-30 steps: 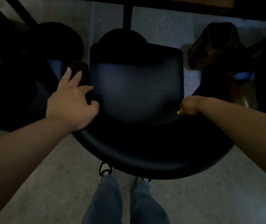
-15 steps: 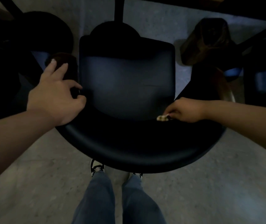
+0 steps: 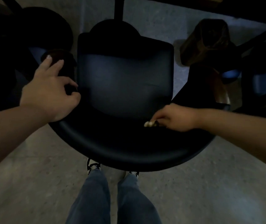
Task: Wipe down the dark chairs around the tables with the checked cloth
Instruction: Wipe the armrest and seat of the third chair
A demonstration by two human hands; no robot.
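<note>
Dark plastic filled the middle of the frame: the chair (image 3: pixel 125 88), seen from above behind its curved backrest. Our left hand (image 3: pixel 48 92) rested on the backrest's left end, fingers loosely spread, gripping nothing. Our right hand (image 3: pixel 176 118) curled around the checked cloth (image 3: pixel 149 124), a pale scrap showing at our fingertips, pressed on the backrest's right side. Grey concrete floor (image 3: pixel 32 183) lay below.

Left hand (image 3: pixel 48 92) palm-down, fingers loosely spread; right hand (image 3: pixel 176 118) low, fingers curled tight, pinching.
</note>
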